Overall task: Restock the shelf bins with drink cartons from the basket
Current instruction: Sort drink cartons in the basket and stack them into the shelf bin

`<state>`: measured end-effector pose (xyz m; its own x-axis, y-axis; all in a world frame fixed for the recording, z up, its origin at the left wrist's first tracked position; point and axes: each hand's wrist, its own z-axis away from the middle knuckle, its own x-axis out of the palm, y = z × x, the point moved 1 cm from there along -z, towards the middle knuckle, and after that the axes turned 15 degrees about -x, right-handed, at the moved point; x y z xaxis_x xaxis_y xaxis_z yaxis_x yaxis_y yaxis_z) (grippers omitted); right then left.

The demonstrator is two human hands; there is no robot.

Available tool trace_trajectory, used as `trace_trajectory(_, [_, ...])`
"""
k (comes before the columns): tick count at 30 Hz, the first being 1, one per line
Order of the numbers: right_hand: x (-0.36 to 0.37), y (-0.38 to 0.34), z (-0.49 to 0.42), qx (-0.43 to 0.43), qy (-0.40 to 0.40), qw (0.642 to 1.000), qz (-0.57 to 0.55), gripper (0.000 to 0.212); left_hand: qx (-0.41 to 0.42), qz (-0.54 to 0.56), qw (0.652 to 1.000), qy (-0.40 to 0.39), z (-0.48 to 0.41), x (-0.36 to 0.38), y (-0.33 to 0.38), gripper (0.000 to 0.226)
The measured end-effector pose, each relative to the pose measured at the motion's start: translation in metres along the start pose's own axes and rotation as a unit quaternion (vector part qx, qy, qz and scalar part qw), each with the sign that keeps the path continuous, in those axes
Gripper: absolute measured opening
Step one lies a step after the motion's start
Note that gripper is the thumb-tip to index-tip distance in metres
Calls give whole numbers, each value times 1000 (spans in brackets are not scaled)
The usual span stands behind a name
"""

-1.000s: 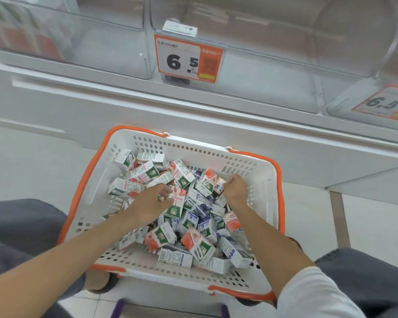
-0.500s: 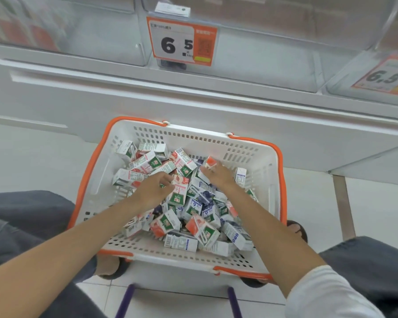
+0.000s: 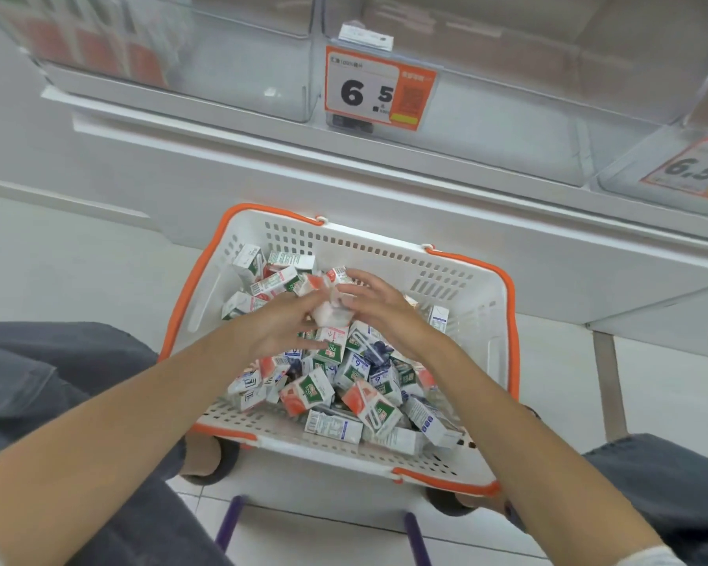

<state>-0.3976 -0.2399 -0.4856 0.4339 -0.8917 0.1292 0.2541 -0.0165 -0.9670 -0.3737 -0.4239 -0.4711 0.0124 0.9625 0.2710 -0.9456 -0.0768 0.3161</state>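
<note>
Blur smears the spot where the two hands meet over the basket [image 3: 389, 255], so the white drink carton [image 3: 331, 314] between them shows no print. The left hand [image 3: 281, 326] comes in from the lower left with its fingers curled round that carton's near side. The right hand [image 3: 379, 306] comes in from the lower right, fingers fairly straight and fanned above the carton. Whether it pinches the carton or only touches it I cannot tell. Both forearms are bare and run out of the bottom edge.

One basket, white with orange trim, sits on the floor below the shelf. It holds a loose heap of cartons [image 3: 346, 392] – too many and too overlapped to count – in green-and-orange and blue prints.

Three clear shelf bins show above, all cut off by the frame. The left bin [image 3: 205, 71] has orange-red packs behind cloudy plastic (their number unreadable). The middle bin [image 3: 520, 108] and right bin [image 3: 630, 173] look bare inside. Two orange price tags read 6.5 – one [image 3: 379, 89] sharp, the other [image 3: 695, 169] blurred and tilted.
</note>
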Motion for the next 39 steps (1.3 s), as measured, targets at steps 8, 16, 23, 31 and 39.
trace_trajectory(8, [-1,57,-57,134,73,941,301,76,35,44,988,142,-13,-41,-4,79])
trace_trajectory(16, [-12,34,-50,-13,129,940,316,48,122,-78,956,255,-7,-52,8,60])
trace_trajectory(23, [7,-92,-26,-124,-72,941,308,44,158,-73,960,218,32,-46,45,48])
trace_trajectory(31, [51,-171,-19,-196,-81,931,298,43,212,-64,975,-15,94,-30,62,53])
trace_trajectory(39, [72,-210,-19,-248,-55,929,269,21,254,-50,964,-60,134,-26,64,40])
